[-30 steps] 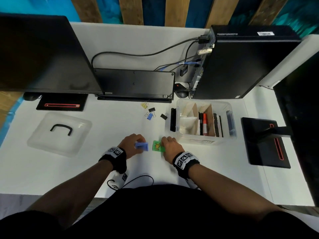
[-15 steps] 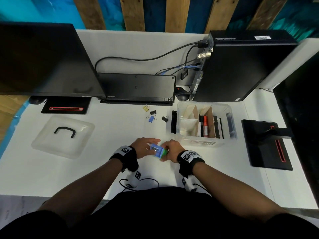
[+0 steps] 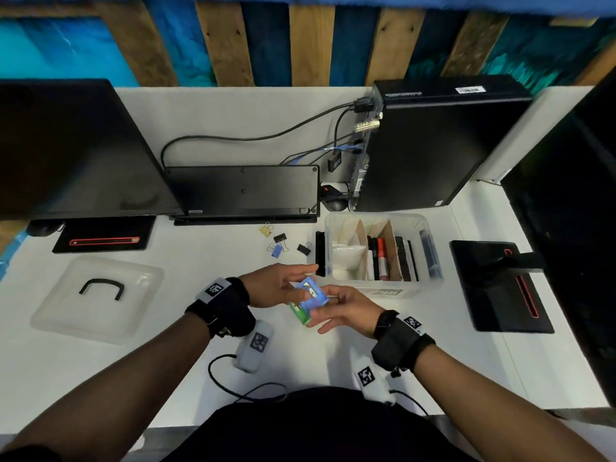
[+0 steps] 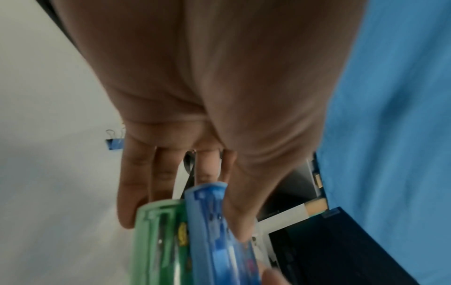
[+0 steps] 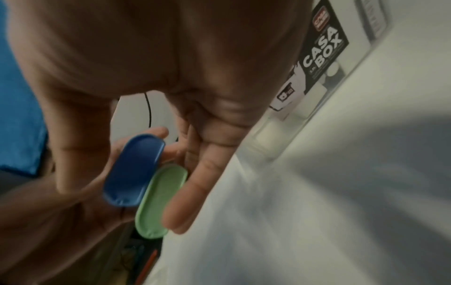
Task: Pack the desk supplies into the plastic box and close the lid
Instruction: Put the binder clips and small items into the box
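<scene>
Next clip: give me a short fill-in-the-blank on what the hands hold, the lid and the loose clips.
1. The blue case and the green case are held together between ____ hands.
2. The lid lies on the desk, so the plastic box is ____.
3. The binder clips lie on the desk to the ____ of the plastic box.

Missing words: both; open; left

The head view is evenly lit from above and fairly sharp, with straight edges bowed near its borders by the wide lens. Both wrist views are soft with motion blur; soft grey shadows fall across the white desk (image 5: 341, 192) in the right wrist view.
</scene>
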`<state>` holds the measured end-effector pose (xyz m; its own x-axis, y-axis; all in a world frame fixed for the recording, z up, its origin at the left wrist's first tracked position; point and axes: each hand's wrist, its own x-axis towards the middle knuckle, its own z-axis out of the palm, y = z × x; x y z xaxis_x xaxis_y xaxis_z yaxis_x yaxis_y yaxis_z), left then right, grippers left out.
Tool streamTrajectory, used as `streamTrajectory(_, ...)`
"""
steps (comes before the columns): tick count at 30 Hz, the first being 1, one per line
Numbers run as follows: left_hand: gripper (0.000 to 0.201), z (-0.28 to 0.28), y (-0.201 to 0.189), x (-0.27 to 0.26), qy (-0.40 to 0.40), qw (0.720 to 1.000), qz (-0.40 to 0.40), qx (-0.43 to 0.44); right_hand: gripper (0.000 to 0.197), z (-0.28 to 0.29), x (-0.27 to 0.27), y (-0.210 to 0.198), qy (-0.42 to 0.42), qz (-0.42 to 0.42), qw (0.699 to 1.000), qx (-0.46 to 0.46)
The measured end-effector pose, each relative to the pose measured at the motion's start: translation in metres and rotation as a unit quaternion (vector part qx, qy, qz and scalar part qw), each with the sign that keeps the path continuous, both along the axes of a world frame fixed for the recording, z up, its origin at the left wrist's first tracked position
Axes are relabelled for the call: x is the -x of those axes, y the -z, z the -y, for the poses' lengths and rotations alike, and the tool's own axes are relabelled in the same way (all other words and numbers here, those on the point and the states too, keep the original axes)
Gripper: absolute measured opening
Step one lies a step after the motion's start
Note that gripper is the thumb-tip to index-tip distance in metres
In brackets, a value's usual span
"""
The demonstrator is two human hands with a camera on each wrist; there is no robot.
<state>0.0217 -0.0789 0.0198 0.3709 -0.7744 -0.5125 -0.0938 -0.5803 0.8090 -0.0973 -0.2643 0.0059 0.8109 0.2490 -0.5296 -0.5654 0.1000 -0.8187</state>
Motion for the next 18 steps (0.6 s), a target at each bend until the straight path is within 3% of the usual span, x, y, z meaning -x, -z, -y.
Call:
streamTrajectory(3,0.07,0.003,-0.016,-0.006,-0.035,0.999,-0.017,0.032,0.037,0.009,-0.004,-0.016,0.021,0.001,0.999,-0.035)
streamTrajectory(9,0.052,0.033,-0.039,-0.013,-0.147,0.975,-0.036,0.16,0.032,0.048,-0.027,-0.047,0.06,0.073,0.991,0.09)
streamTrajectory(11,0.04,0.041,-0.036,-0.018,-0.2,0.962,-0.021,0.186,0.03,0.065,-0.036,-0.053,0.08,0.096,0.974,0.188)
streamTrajectory(14,0.022,0.052,-0.022,-0.024,-0.266,0.948,0.064,0.164,0.035,0.08,-0.049,-0.054,0.023,0.142,0.904,0.404)
streamTrajectory(18,0.028,0.064,0.001,-0.018,-0.214,0.957,0.182,0.07,0.049,0.077,-0.059,-0.054,-0.151,0.151,0.773,0.597)
